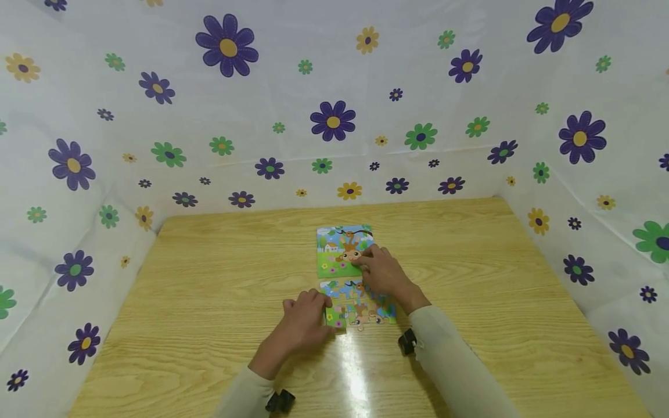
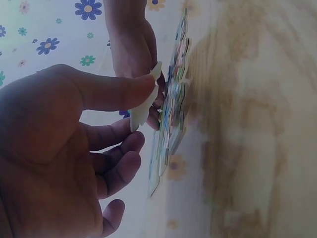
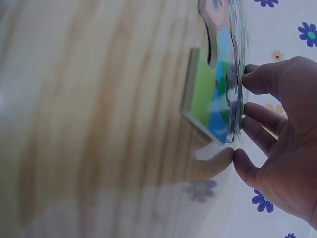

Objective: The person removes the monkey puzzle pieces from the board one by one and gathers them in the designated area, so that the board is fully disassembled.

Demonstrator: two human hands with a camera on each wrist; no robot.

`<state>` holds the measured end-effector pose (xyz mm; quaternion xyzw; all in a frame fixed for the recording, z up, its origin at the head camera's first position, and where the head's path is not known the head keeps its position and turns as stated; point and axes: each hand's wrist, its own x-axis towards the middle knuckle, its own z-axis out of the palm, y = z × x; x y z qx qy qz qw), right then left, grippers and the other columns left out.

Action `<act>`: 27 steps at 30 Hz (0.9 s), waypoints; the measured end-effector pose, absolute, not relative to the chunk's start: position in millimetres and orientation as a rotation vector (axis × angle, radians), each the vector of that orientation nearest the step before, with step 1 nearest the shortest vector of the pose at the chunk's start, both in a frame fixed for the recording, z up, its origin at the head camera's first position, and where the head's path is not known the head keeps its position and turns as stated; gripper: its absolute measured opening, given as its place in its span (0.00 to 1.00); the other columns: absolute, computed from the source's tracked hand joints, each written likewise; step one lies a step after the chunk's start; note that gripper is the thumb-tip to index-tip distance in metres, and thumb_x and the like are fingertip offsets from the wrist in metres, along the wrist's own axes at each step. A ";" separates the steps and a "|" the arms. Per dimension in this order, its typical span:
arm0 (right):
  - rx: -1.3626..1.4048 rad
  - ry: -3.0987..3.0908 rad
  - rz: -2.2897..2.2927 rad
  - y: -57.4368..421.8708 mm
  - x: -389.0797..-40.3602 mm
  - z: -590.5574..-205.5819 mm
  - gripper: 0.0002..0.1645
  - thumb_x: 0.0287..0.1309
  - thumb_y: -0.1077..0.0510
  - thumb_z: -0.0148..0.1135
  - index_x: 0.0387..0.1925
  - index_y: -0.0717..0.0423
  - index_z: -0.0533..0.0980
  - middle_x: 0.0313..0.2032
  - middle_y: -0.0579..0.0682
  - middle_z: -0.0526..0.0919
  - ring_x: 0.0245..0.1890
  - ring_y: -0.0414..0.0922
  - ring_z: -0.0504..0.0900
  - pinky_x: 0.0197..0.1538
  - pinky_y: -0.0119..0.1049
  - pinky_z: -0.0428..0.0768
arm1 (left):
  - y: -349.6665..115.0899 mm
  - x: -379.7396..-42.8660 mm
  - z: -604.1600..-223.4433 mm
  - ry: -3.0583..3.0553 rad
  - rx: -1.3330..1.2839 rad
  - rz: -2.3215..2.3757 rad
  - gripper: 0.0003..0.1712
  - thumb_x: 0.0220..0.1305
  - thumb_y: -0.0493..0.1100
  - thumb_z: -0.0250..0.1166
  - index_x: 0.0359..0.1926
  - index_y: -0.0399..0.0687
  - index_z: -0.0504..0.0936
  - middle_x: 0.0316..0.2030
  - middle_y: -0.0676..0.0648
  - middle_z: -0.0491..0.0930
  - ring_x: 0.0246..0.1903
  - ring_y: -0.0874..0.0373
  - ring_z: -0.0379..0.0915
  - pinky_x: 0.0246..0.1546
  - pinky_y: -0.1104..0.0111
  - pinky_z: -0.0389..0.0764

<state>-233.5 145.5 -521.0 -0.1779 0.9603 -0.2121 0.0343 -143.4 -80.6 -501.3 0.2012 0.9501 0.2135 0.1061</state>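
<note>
A partly joined jigsaw puzzle point(image 1: 360, 291) of a monkey scene lies on the wooden table, with gaps between some pieces. Just behind it is a square picture board point(image 1: 329, 267) showing a monkey, a house and flowers. My left hand point(image 1: 305, 320) is at the puzzle's left side. Its thumb and forefinger pinch a puzzle piece point(image 2: 143, 106), pale side showing in the left wrist view. My right hand point(image 1: 385, 273) reaches over the puzzle to the board's lower right part. Its fingertips are bent there; whether they hold a piece is hidden.
The wooden table point(image 1: 219, 267) extends around the puzzle. White cloth with printed flowers point(image 1: 334, 75) hangs at the back and both sides. Each wrist wears a small black device, such as the one at the right cuff point(image 1: 407, 342).
</note>
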 end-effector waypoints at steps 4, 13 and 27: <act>-0.543 2.948 -0.657 145.1 -233.5 -521.8 0.21 0.67 0.60 0.51 0.57 0.44 0.78 0.56 0.53 0.73 0.53 0.52 0.71 0.50 0.47 0.74 | -81.3 -137.2 -502.7 2.790 0.612 0.583 0.22 0.54 0.52 0.70 0.47 0.52 0.75 0.42 0.53 0.72 0.44 0.55 0.65 0.40 0.56 0.54; -0.557 2.959 -0.643 144.3 -231.2 -520.2 0.20 0.68 0.60 0.50 0.57 0.45 0.79 0.56 0.54 0.72 0.51 0.52 0.71 0.47 0.46 0.73 | -82.3 -121.9 -506.2 2.763 0.662 0.501 0.24 0.51 0.54 0.70 0.47 0.52 0.76 0.42 0.54 0.74 0.43 0.57 0.66 0.41 0.56 0.58; -0.562 2.943 -0.677 144.7 -233.1 -520.0 0.18 0.67 0.61 0.49 0.53 0.52 0.79 0.53 0.52 0.74 0.48 0.52 0.71 0.50 0.45 0.73 | -81.2 -111.4 -503.3 2.804 0.626 0.422 0.21 0.45 0.48 0.72 0.41 0.53 0.77 0.38 0.55 0.71 0.37 0.58 0.61 0.41 0.56 0.57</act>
